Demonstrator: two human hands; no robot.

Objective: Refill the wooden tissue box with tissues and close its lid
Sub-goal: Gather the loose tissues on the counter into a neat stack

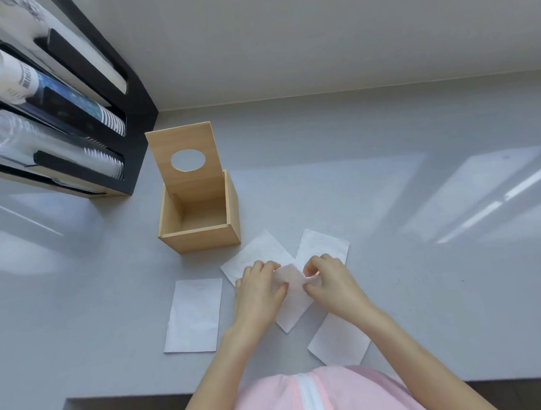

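The wooden tissue box (pixel 203 238) stands on the grey counter with its inside bare. Its hinged lid (pixel 186 146), with an oval hole, stands upright at the back. In front of the box, my left hand (pixel 258 292) and my right hand (pixel 330 279) both pinch one folded white tissue (pixel 292 308), lifting its top edge. Under the hands lie two more tissues, one angled left (pixel 255 254) and one angled right (pixel 322 244). Another tissue (pixel 195 314) lies flat to the left. One more tissue (pixel 340 340) lies under my right forearm.
A black dispenser rack (pixel 131 117) holding paper cups, lids and a tube stands at the back left, close to the box. A wall runs along the counter's back. The counter's front edge (pixel 131 395) is just below my arms.
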